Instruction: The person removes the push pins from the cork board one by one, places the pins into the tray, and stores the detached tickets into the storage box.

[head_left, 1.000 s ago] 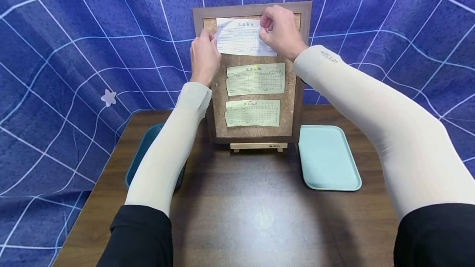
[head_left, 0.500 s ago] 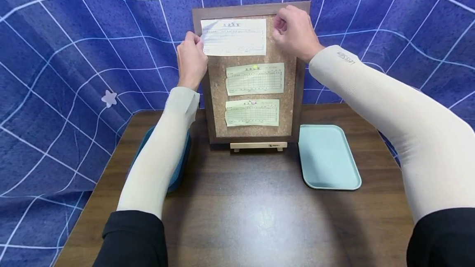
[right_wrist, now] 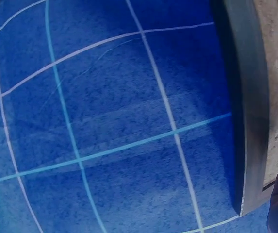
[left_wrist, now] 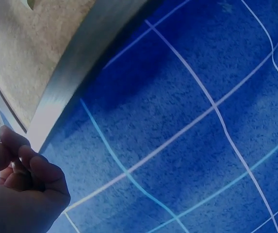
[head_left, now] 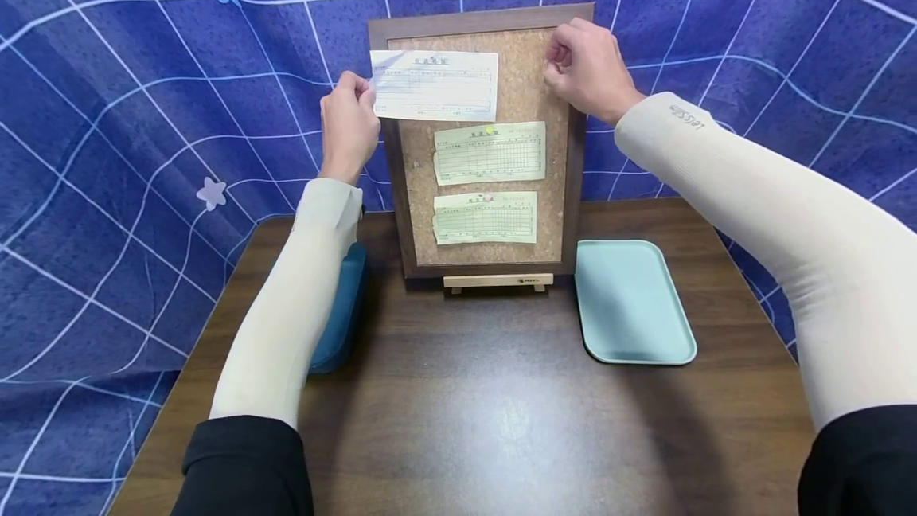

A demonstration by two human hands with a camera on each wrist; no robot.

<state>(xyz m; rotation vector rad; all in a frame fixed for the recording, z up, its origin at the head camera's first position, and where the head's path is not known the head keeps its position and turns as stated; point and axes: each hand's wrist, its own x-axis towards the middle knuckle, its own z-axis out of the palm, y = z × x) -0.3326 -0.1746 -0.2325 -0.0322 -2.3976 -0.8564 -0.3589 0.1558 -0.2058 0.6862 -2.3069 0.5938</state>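
In the head view, a white printed paper slip [head_left: 435, 86] is in front of the upper part of a framed cork board [head_left: 526, 62]. My left hand [head_left: 349, 122] pinches its left edge between thumb and fingers. Beyond the slip's right edge, my right hand [head_left: 591, 70] stands before the board's upper right corner, fingers curled. No object shows in it, though its inner side is partly hidden. Two green slips hang lower on the cork: one [head_left: 490, 156] with a yellow pin, the other [head_left: 485, 220] with a pink pin. The left wrist view shows my curled left fingers [left_wrist: 24, 179].
The board stands on a small wooden easel [head_left: 497, 281] on a brown table [head_left: 458, 404]. To its right lies a pale turquoise tray [head_left: 634, 301]. A dark blue container [head_left: 342, 317] is partly hidden behind my left forearm. Behind hangs a blue gridded curtain [head_left: 286, 38].
The white slip has moved left and slightly down with my left hand. My right hand has come off the slip's right side and moved right.
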